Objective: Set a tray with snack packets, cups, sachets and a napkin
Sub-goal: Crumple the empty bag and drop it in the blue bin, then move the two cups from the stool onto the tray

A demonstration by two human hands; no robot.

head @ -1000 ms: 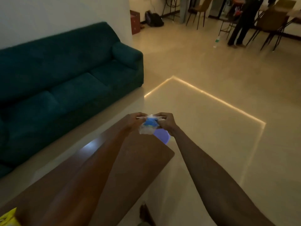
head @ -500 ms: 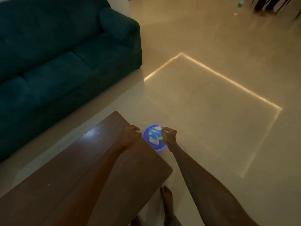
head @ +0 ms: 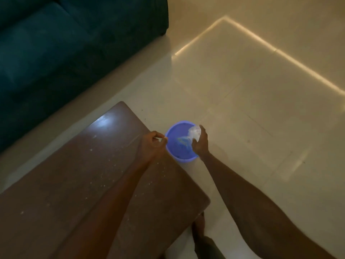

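A small clear and white packet [head: 194,131] with blue print is gripped in my right hand [head: 201,144] and held over the open mouth of a round blue bin [head: 179,159] that stands on the floor. My left hand [head: 153,144] is at the bin's left rim, fingers pinched on a thin pale scrap [head: 164,138]. Something pale blue lies inside the bin, under the packet. No tray, cups or napkin are in view.
A long brown wooden table [head: 74,174], dotted with pale crumbs, runs under my left arm; its far corner touches the bin. A dark teal sofa [head: 56,43] fills the upper left. Glossy tiled floor [head: 261,109] lies to the right. A bare foot [head: 199,227] shows below the table's corner.
My hands have parted: the packet that both held is now in my right hand only, lowered over the bin. The view has tilted down towards the floor.
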